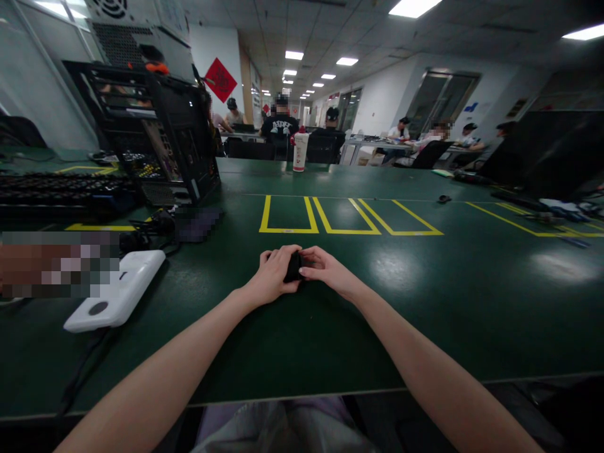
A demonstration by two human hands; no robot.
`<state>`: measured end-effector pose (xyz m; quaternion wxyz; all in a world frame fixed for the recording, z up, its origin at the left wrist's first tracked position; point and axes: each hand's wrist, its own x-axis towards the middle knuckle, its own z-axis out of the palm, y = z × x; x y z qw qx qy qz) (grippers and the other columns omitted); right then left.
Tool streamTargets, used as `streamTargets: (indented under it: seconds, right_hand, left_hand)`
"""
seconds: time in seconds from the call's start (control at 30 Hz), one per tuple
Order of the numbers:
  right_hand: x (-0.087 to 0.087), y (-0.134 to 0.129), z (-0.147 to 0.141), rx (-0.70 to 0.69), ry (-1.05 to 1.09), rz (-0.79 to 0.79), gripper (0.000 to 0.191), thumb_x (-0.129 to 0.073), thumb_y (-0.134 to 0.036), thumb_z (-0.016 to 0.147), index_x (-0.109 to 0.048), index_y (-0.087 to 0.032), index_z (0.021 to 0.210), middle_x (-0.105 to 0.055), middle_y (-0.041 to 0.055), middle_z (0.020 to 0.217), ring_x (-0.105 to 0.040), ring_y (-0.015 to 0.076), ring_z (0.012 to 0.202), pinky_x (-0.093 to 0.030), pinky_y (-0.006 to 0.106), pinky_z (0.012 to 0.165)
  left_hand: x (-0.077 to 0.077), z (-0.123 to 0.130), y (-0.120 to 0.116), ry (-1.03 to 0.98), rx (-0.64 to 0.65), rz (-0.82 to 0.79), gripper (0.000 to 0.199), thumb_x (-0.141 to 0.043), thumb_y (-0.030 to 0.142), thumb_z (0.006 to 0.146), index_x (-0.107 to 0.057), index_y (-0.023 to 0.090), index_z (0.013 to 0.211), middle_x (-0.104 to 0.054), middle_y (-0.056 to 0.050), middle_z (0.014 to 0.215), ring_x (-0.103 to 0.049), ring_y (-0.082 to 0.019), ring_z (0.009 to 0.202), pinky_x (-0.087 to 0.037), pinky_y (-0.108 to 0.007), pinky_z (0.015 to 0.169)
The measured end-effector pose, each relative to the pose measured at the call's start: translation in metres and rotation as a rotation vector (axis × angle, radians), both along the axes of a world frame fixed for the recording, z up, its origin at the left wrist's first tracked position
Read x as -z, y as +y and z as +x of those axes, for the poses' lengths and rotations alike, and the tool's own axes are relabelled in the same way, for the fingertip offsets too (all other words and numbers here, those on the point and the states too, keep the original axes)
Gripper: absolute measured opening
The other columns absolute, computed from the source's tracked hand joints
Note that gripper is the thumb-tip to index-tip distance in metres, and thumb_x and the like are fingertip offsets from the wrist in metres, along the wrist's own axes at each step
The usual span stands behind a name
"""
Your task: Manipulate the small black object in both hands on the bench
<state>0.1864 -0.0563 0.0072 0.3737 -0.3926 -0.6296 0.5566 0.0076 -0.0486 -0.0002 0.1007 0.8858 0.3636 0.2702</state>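
Observation:
Between my two hands is a small black object (293, 268), low over the green tabletop (349, 340) near the middle of the view. My left hand (274, 274) wraps its fingers over the object's left and top, with the thumb below. From the right, my right hand (328, 269) pinches its edge with thumb and fingertips. Most of the object is covered by fingers, so its kind cannot be made out. Yellow tape outlines (311, 214) lie on the table just beyond my hands.
At left are a white device (120, 289) with a cable, a dark pouch-like item (198, 223) and an open black computer case (174, 138). A white cup (300, 151) stands at the far edge. A small black item (443, 199) lies right of the outlines. Several people sit farther back.

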Motion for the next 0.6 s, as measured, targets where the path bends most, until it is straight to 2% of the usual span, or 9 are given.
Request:
streamTargets:
  seconds: [0.1, 0.27, 0.37, 0.5, 0.6]
  right_hand:
    - [0.0005, -0.0008, 0.0016, -0.038, 0.029, 0.028, 0.039, -0.068, -0.015, 0.064, -0.046, -0.023, 0.096, -0.056, 0.0003, 0.095, -0.052, 0.0162, 0.098, -0.041, 0.036, 0.088]
    - [-0.0015, -0.0026, -0.0012, 0.028, -0.002, -0.009, 0.024, -0.059, -0.03, 0.074, -0.047, -0.023, 0.094, -0.056, 0.0008, 0.091, -0.054, 0.0165, 0.089, -0.047, 0.034, 0.075]
    - [-0.0021, -0.0023, -0.0028, 0.045, -0.022, -0.015, 0.027, -0.058, -0.03, 0.074, -0.047, -0.024, 0.098, -0.055, 0.0016, 0.095, -0.054, 0.0167, 0.09, -0.047, 0.034, 0.074]
    - [-0.0026, -0.0017, -0.0019, 0.044, -0.044, -0.018, 0.032, -0.06, -0.026, 0.072, -0.047, -0.022, 0.101, -0.052, 0.0047, 0.105, -0.052, 0.0191, 0.097, -0.046, 0.038, 0.079]
    - [-0.0032, -0.0025, -0.0001, -0.014, 0.0, 0.044, 0.038, -0.066, -0.018, 0.066, -0.047, -0.022, 0.098, -0.054, 0.0022, 0.1, -0.051, 0.0185, 0.1, -0.041, 0.04, 0.088]
  left_hand:
    - [-0.0006, -0.0007, -0.0001, 0.007, 0.023, -0.021, 0.059, -0.057, 0.025, 0.07, -0.026, 0.023, 0.12, -0.044, -0.007, 0.117, -0.043, -0.025, 0.107, -0.024, -0.044, 0.093]
    - [-0.0007, -0.0004, 0.0002, -0.006, -0.003, -0.017, 0.061, -0.059, 0.026, 0.068, -0.026, 0.024, 0.12, -0.043, -0.008, 0.118, -0.043, -0.027, 0.107, -0.024, -0.045, 0.092]
    - [-0.0031, -0.0007, -0.0013, 0.002, 0.018, -0.025, 0.059, -0.057, 0.027, 0.07, -0.026, 0.023, 0.121, -0.043, -0.008, 0.118, -0.043, -0.026, 0.107, -0.024, -0.045, 0.092]
    - [-0.0065, -0.0014, -0.0035, -0.005, 0.028, -0.04, 0.057, -0.056, 0.026, 0.071, -0.027, 0.024, 0.12, -0.043, -0.007, 0.117, -0.043, -0.026, 0.107, -0.024, -0.045, 0.093]
    - [-0.0083, -0.0018, -0.0047, -0.008, 0.022, -0.049, 0.058, -0.057, 0.024, 0.07, -0.027, 0.024, 0.12, -0.044, -0.007, 0.116, -0.044, -0.025, 0.107, -0.023, -0.045, 0.093]
